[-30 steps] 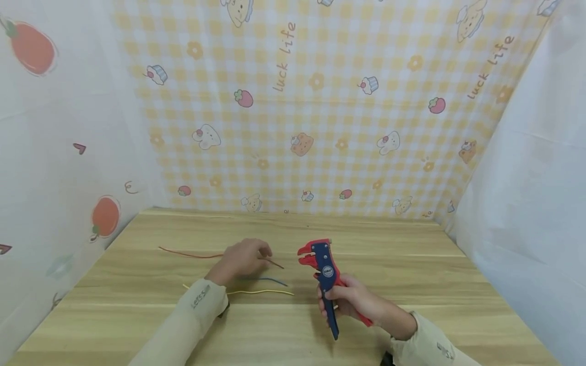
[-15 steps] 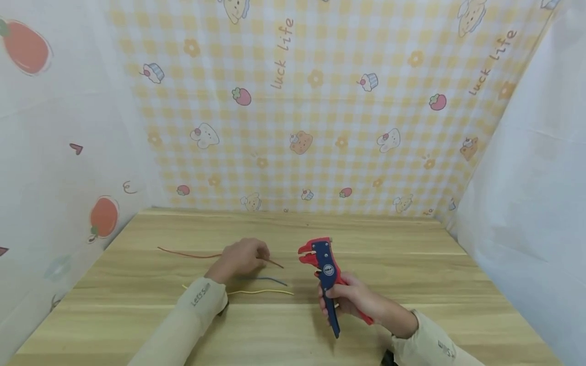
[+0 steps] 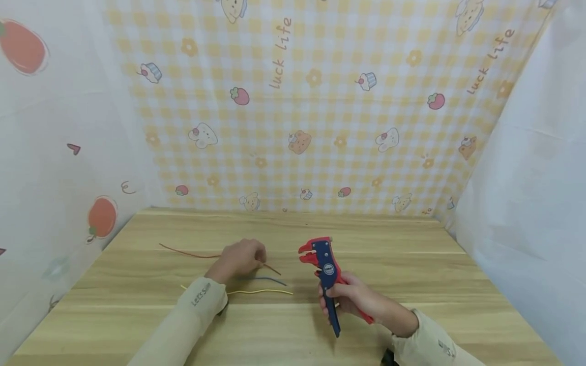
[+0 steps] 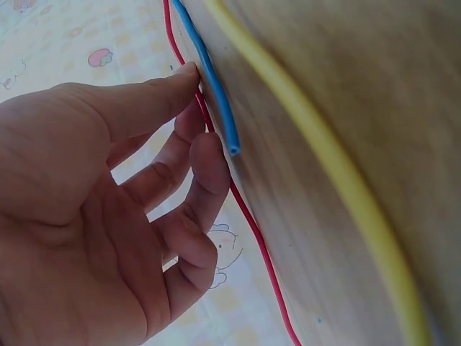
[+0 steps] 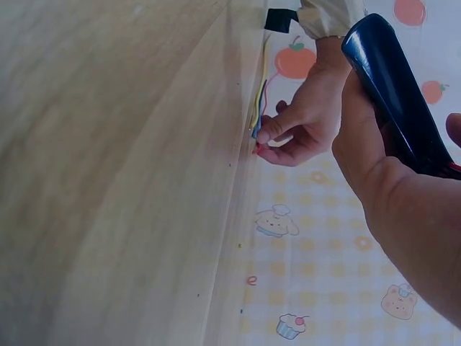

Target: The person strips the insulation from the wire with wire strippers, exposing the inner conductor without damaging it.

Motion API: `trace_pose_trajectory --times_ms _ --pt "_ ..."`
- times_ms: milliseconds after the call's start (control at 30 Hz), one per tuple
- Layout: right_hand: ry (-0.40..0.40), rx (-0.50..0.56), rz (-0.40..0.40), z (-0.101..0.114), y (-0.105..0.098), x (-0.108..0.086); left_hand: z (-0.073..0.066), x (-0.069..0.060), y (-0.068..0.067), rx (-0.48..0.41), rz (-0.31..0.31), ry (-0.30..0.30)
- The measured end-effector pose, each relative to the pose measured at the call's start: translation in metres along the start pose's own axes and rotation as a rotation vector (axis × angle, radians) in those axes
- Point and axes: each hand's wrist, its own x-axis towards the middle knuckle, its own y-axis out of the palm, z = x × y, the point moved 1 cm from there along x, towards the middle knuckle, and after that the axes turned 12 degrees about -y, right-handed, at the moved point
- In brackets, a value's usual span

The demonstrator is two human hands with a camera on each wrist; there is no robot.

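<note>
Near the middle-left of the table, my left hand [image 3: 240, 258] pinches a red wire [image 3: 189, 254] between thumb and fingers; the wire [image 4: 261, 241] runs past the fingertips in the left wrist view. Just in front of that hand lies a blue wire [image 3: 266, 278], partly hidden by it. A yellow wire [image 3: 261, 291] lies nearest, its middle covered by the left wrist. My right hand [image 3: 354, 295] grips a red and dark blue wire stripper [image 3: 326, 259] by its handles, head upward and jaws apart with nothing between them. Its blue handle [image 5: 392, 86] shows in the right wrist view.
The wood-grain table [image 3: 412, 264] is backed by a yellow checked cloth [image 3: 320, 112] with cartoon prints. White cloth [image 3: 526, 178] hangs along the right side, and a printed white cloth [image 3: 55, 178] along the left.
The red wire's right end has swung slightly toward the near side, with small movement of the left fingers. The right hand and wire stripper stay nearly still.
</note>
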Motion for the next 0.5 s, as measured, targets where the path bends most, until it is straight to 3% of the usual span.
trace_pose_trajectory --times_ms 500 --pt "-0.009 -0.013 -0.007 0.0024 0.002 -0.0033 -0.0025 -0.0015 -0.0011 0.02 -0.022 0.024"
